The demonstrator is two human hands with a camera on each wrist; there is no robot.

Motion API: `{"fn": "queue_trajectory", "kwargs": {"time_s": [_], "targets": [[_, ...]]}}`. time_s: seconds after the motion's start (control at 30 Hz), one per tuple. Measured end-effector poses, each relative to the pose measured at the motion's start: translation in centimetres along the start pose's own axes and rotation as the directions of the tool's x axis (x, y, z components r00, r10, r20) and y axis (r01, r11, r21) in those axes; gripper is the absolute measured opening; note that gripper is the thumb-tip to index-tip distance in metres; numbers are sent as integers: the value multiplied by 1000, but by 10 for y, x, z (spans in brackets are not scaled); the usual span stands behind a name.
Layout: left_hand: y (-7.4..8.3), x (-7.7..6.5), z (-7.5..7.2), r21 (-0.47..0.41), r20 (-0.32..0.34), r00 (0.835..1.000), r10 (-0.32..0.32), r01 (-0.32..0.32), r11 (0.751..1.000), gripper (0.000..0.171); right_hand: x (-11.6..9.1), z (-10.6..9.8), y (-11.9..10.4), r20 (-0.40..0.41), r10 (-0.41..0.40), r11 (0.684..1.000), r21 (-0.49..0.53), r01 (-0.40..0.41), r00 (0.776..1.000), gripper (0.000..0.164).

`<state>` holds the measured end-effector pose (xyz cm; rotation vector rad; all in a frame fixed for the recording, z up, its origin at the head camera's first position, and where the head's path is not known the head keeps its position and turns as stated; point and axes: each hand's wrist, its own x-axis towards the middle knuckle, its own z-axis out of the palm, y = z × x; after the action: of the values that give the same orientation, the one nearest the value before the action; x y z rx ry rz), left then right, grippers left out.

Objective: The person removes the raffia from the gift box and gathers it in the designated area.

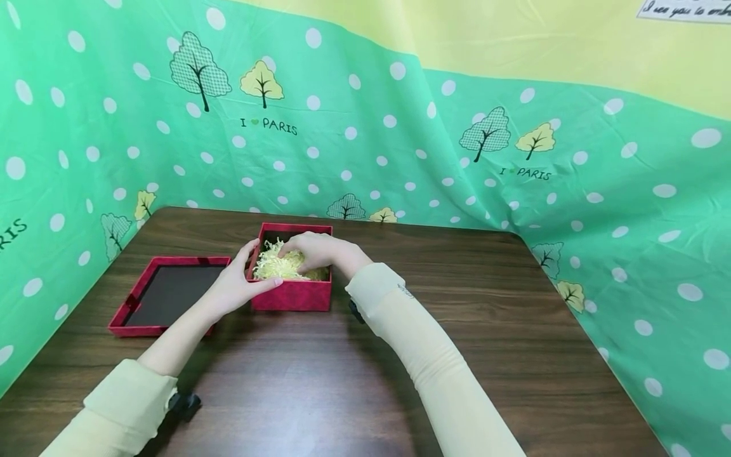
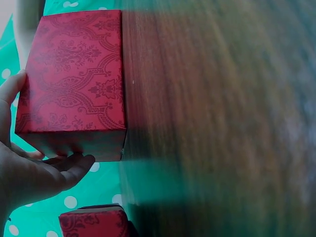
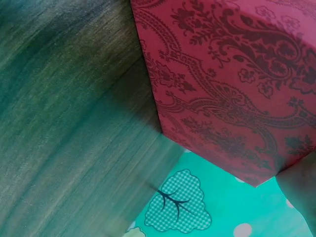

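A red patterned box (image 1: 292, 297) stands without its lid on the table, its front and side walls also large in both wrist views. Pale yellow shredded paper (image 1: 267, 265) fills much of it. My left hand (image 1: 235, 289) holds the box at its left front corner, thumb on the front rim and fingers along the left side. Over the right rim reaches my right hand (image 1: 320, 249), its curved fingers and thumb in the shredded paper, the tips partly hidden. In the right wrist view the box wall (image 3: 222, 89) hides most of that hand.
Left of the box lies its red lid (image 1: 137, 285), dark inside facing up, behind my left forearm. The dark wooden table (image 1: 468, 304) extends to the right and front. A green dotted cloth (image 1: 365, 114) hangs behind and at both sides.
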<state>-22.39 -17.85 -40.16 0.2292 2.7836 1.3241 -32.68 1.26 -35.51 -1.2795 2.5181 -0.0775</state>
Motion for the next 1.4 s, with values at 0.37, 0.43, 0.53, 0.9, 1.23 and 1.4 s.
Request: {"fn": "queue_trajectory", "kwargs": {"time_s": [0.37,0.43,0.53,0.9,1.23,1.4], "targets": [[0,-3,-1,-16,8,1000,-12,12,1000,106,0,3,2,-50,-30,999,-23,29,998,41],[-1,-4,-1,-22,8,1000,-12,13,1000,107,-1,3,3,-65,-48,999,6,49,997,39],[-1,-4,-1,-31,6,1000,-10,10,999,106,-3,1,3,-97,-71,996,41,75,993,36],[-1,-3,-2,-52,4,1000,-9,9,999,106,-9,-4,6,-182,-103,993,39,112,978,31],[-1,-1,0,-56,12,1000,-14,15,998,108,-14,-10,7,-223,-93,992,64,110,970,34],[-1,-1,0,-64,9,1000,-18,18,998,109,-19,-17,3,-232,-81,993,70,99,969,34]]}}
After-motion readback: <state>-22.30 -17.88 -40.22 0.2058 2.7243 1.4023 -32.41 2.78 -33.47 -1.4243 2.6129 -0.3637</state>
